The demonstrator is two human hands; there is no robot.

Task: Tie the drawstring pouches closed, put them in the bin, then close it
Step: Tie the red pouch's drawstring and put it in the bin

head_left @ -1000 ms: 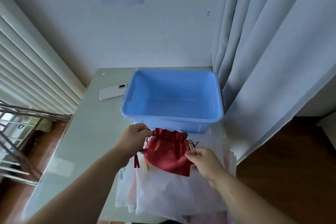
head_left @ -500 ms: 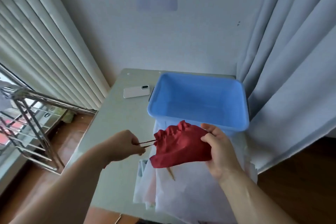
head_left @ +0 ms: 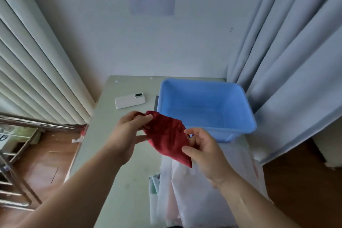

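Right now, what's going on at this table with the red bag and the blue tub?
A person holds a red drawstring pouch above the table with both hands. The left hand pinches its upper corner and the right hand grips its lower right edge. Whether it is tied is unclear. The blue bin behind it is open, with no pouch inside. A white phone lies left of the bin, and pale bags lie in front.

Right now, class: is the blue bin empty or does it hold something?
Empty. The blue bin shows only its bare floor; the left hand and right hand hold the red pouch outside it.
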